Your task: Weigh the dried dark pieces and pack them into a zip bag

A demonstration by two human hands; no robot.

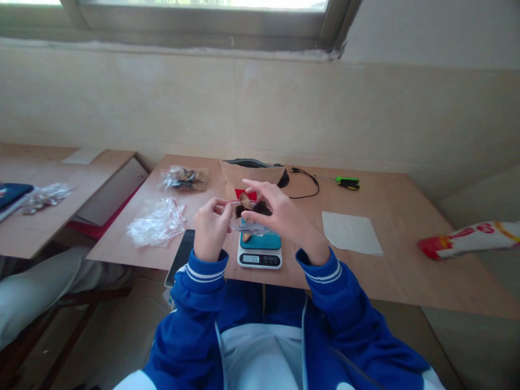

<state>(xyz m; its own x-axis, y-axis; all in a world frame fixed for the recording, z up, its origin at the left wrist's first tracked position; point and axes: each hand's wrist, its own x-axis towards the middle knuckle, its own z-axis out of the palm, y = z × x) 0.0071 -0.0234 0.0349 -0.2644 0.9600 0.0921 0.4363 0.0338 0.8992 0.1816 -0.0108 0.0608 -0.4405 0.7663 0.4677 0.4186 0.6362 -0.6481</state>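
My left hand (211, 227) is closed, thumb and forefinger pinching the edge of a clear zip bag (255, 229) with a red seal line. Brown and dark dried pieces (245, 201), perhaps dried mushroom, show at the bag; whether all of them are inside I cannot tell. My right hand (280, 214) is at the bag's right side, its thumb and fingers stretched apart around the pieces. Under the bag stands a small white digital scale (260, 259) with a blue-green platform and a lit display. One brown piece (246, 237) appears over the platform.
Left are a filled clear bag (184, 179), a pile of empty bags (158, 223) and a phone (181, 257). Behind lies a brown paper bag (231, 176). On the right are a cable (312, 192), green-black tools (347, 182), white paper (351, 233) and a red-white package (467, 238). Someone's leg (49, 287) shows left.
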